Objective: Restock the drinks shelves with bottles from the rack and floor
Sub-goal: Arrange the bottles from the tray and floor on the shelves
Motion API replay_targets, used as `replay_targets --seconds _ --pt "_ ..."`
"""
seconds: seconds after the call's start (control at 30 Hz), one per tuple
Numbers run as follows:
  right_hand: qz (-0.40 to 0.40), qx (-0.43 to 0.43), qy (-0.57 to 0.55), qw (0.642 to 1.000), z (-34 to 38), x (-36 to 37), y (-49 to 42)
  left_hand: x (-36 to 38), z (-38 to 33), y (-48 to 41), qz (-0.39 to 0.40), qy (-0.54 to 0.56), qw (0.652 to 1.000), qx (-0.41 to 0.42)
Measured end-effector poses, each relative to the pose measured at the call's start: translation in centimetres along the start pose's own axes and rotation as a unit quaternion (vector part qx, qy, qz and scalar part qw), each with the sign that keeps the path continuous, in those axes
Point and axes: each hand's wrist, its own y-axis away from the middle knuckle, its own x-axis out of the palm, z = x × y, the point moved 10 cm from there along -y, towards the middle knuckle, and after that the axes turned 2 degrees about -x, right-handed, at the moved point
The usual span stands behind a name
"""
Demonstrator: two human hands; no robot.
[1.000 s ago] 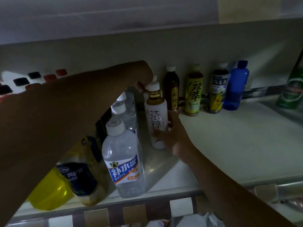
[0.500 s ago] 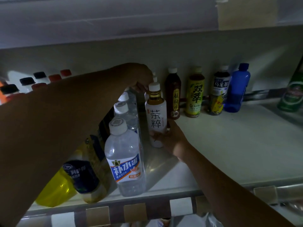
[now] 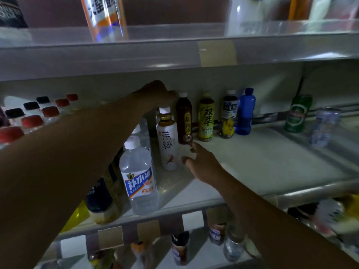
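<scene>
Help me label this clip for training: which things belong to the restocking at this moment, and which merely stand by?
In the job: white tea bottle, left hand, right hand, shelf.
Standing by: clear water bottle, blue bottle, green can.

The shelf (image 3: 252, 162) is a smooth, pale, faintly sheened board with a shiny metal-looking rail (image 3: 310, 188) along its front edge. At that edge stands a clear glossy plastic water bottle (image 3: 138, 171), and behind it a tea bottle (image 3: 168, 144) in a matt white wrap. Along the back edge are a translucent blue plastic bottle (image 3: 245, 111) and a glossy green metal can (image 3: 298, 113).
</scene>
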Motion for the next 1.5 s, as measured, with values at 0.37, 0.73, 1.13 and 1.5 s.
replay_targets --seconds 0.37,0.73,1.13,1.5 --pt "-0.129 0.070 0.277 0.950 -2.8 -13.3 16.6 4.3 -13.5 16.3 -0.075 -0.091 0.964 0.239" --pt "-0.234 0.249 0.373 0.862 -8.7 -14.7 34.3 18.0 -22.6 29.9 0.066 0.039 0.897 0.436" --pt "-0.217 0.504 0.329 0.769 -19.7 2.0 55.7 37.0 -18.0 51.5 0.244 0.046 0.779 0.575" --pt "-0.147 0.601 0.209 0.758 -34.1 16.8 68.4 56.0 -9.3 67.4 0.391 -0.055 0.724 0.566"
